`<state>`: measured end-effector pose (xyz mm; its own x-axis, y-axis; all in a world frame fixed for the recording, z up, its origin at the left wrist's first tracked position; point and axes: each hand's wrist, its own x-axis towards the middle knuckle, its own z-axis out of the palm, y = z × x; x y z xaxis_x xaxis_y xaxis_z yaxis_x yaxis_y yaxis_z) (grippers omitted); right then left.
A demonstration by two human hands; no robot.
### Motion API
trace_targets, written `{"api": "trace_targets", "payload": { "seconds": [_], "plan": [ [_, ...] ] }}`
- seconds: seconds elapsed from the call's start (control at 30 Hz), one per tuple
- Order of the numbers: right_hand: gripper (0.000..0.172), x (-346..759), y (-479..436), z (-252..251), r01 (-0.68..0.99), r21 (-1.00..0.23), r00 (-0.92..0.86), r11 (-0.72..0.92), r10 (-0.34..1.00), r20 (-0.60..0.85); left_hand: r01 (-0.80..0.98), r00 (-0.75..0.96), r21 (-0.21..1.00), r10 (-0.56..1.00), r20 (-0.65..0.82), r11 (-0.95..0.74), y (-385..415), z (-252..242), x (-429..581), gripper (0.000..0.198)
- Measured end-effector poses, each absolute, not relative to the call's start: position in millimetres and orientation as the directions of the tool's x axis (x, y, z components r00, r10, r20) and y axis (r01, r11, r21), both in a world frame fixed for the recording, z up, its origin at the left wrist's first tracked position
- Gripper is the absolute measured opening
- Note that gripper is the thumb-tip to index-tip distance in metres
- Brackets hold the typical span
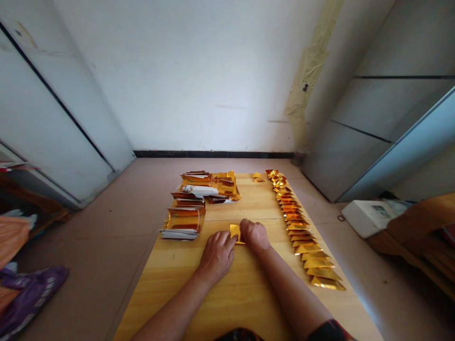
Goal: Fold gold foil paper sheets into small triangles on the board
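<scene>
My left hand point(216, 255) and my right hand point(254, 234) meet at the middle of a light wooden tabletop point(241, 201). Between them, a small piece of gold foil paper point(235, 232) lies partly hidden, with fingers of both hands pressed on it. Along the right side runs a long overlapping row of folded gold foil pieces point(302, 232). Stacks of gold foil sheets with white paper backing point(185, 219) lie left of my hands. More loose sheets point(213, 185) lie farther back, and a small folded gold piece point(258, 177) sits near the far edge.
The table stands on a pinkish tiled floor point(92, 213) before a white wall point(177, 80). Pale cabinets point(377, 109) rise at the right, near a white device point(366, 218) on a wooden piece. A purple bag point(31, 296) and orange cloth point(12, 241) lie at the left.
</scene>
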<state>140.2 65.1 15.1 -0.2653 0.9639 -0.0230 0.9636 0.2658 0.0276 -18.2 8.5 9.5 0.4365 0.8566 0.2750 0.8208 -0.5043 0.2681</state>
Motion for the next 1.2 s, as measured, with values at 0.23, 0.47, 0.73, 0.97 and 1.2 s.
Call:
{"api": "trace_targets", "payload": {
  "seconds": [0.23, 0.47, 0.73, 0.97, 1.2],
  "plan": [
    [0.008, 140.2, 64.1, 4.2, 0.955, 0.052, -0.294, 0.291, 0.955, 0.044, 0.816, 0.471, 0.229, 0.841, 0.266, -0.530, 10.7, 4.3, -18.8, 0.044],
    [0.008, 139.2, 53.4, 6.8, 0.940, 0.022, -0.340, 0.340, 0.940, 0.031, 0.781, 0.511, 0.281, 0.829, 0.227, -0.558, 6.5, 5.0, -21.0, 0.044],
    [0.016, 131.7, 13.7, 4.5, 0.904, -0.117, -0.404, 0.411, 0.911, 0.082, 0.795, 0.462, 0.281, 0.837, 0.294, -0.538, -30.8, 11.4, -25.3, 0.016],
    [0.016, 136.3, 6.3, 11.8, 0.903, -0.332, -0.232, 0.272, 0.960, 0.154, 0.816, 0.404, 0.302, 0.859, 0.314, -0.493, -32.7, 10.8, -22.6, 0.011],
    [0.023, 138.9, 11.9, 9.9, 0.898, -0.371, -0.198, 0.237, 0.970, 0.140, 0.809, 0.406, 0.299, 0.850, 0.336, -0.505, -34.7, 12.7, -22.3, 0.012]
  ]
}}
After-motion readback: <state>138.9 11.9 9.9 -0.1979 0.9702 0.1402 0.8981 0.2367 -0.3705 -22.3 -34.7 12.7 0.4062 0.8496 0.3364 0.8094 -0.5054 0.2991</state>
